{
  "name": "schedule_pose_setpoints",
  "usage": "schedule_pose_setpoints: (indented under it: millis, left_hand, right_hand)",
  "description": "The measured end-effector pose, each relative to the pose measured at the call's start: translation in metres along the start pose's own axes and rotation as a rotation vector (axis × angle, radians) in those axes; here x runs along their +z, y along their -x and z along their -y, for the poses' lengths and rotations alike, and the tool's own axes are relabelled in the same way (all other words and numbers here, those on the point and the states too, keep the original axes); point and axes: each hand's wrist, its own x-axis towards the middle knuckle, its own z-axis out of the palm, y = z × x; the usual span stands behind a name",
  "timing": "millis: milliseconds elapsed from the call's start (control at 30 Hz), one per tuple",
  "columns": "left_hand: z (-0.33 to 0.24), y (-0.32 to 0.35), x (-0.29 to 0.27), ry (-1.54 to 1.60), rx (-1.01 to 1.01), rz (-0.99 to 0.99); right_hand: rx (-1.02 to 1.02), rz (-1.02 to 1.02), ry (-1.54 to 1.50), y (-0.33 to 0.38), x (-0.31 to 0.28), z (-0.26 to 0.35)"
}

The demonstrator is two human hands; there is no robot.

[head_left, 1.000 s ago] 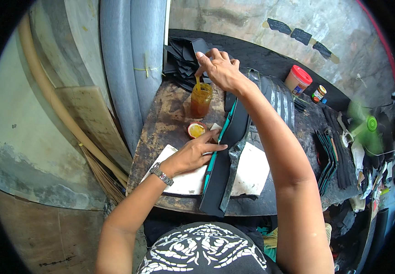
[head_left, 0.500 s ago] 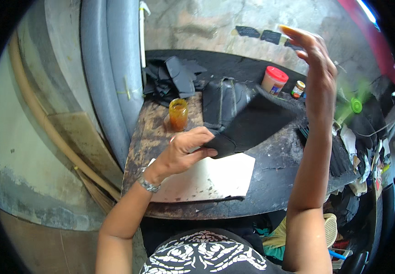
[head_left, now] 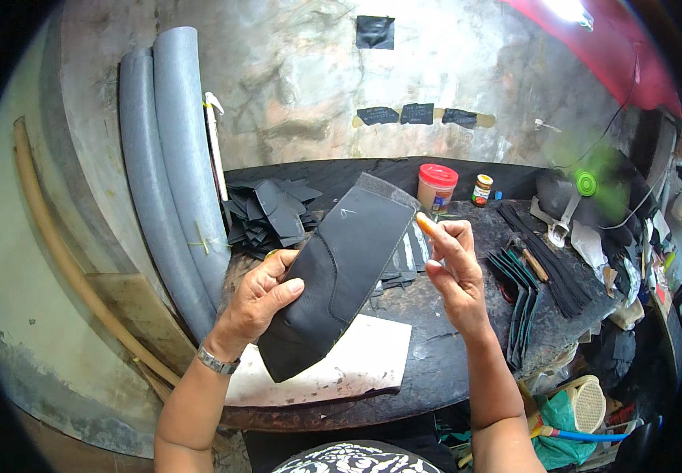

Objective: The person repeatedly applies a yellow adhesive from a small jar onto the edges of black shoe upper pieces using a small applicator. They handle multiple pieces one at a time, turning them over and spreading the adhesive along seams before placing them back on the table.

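Left hand (head_left: 258,303) raised above the desk (head_left: 436,347), fingers (head_left: 282,293) curled shut on the left edge of a black leather piece (head_left: 341,268), thumb across its face. Piece held off the desk, tilted, upper end toward the wall, stitched seam curving down its middle. Right hand (head_left: 455,268) just beside the piece's right edge, fingers pinched closed on a small orange-tipped applicator (head_left: 426,225), tip close to the leather; touching or not, cannot tell. Metal watch (head_left: 216,361) on the left wrist. Below the piece, flat on the desk, a white sheet (head_left: 357,363). Farther back, a heap of black cut-outs (head_left: 274,209), a red-lidded jar (head_left: 436,188) and a small bottle (head_left: 481,190). To the right, black strips (head_left: 550,276) fanned out beside teal-edged pieces (head_left: 518,303). Against the wall at left, two grey foam tubes (head_left: 163,165).
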Motion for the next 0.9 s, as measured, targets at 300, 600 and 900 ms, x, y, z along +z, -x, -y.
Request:
schedule_pose_setpoints:
  millis: [300,600,900]
  left_hand:
    - [-0.013,0.015,0.002,0.009,-0.039,-0.099]
    - [-0.008,0.025,-0.008,0.074,-0.036,-0.145]
    - [-0.004,0.033,-0.02,0.191,-0.026,-0.19]
  right_hand:
    - [0.148,0.107,-0.095,-0.007,0.016,-0.015]
    - [0.17,0.312,-0.125,0.009,0.043,-0.006]
    - [-0.173,0.341,0.16,0.027,0.082,0.006]
